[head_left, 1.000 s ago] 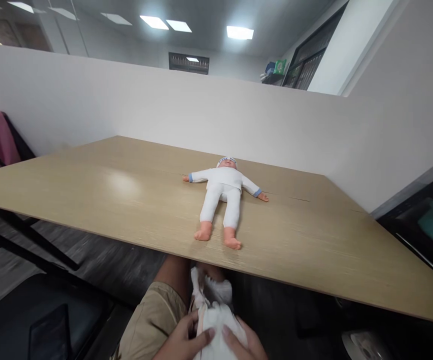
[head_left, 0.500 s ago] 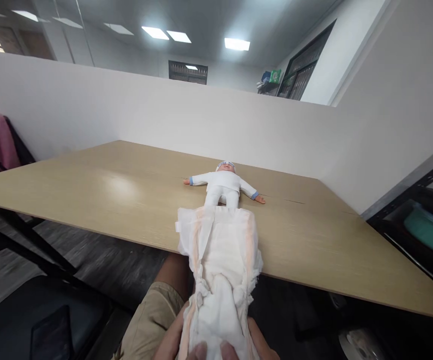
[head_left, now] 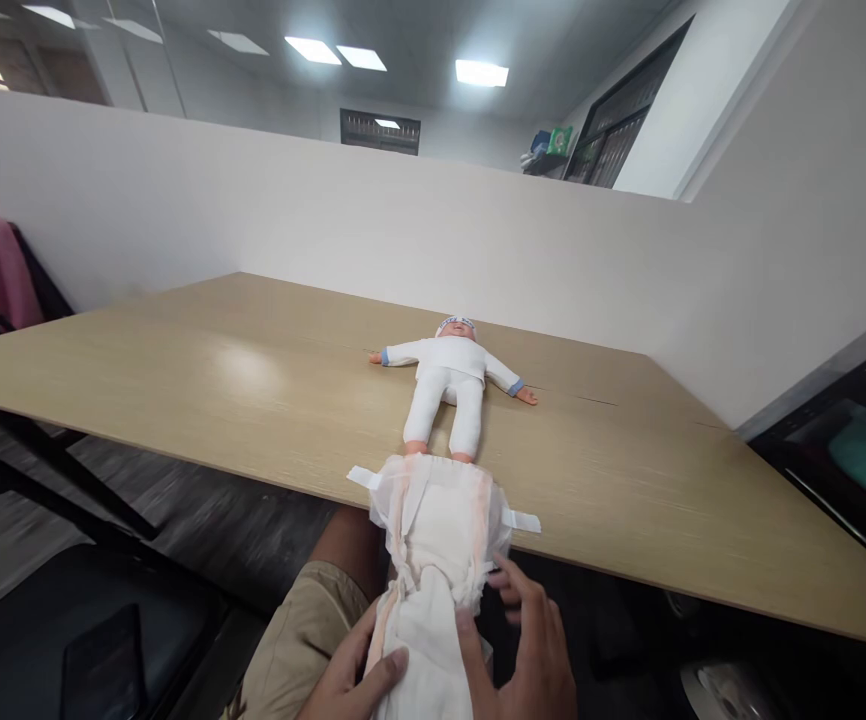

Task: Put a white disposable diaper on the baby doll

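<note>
An unfolded white diaper (head_left: pixel 444 520) with peach side bands stretches from my lap up to the table's front edge, its inner side facing up. Two white tabs stick out at its far end. My left hand (head_left: pixel 362 670) grips its near left side, thumb on top. On the other side, my right hand (head_left: pixel 527 640) has its fingers spread, with the thumb at the diaper's right edge. A baby doll (head_left: pixel 452 375) in a white outfit lies on its back on the table, arms out, its feet hidden behind the diaper's far end.
The wooden table (head_left: pixel 253 420) stands against a white half wall (head_left: pixel 313 220). At lower left is a dark chair seat (head_left: pixel 13 640) with a phone (head_left: pixel 105 665) on it. A black shelf (head_left: pixel 800 430) holding a teal item stands at the right.
The diaper's far end has dropped lower and its side tabs now stick outward. My right hand has come off its grip and spread its fingers. More of the doll's legs shows.
</note>
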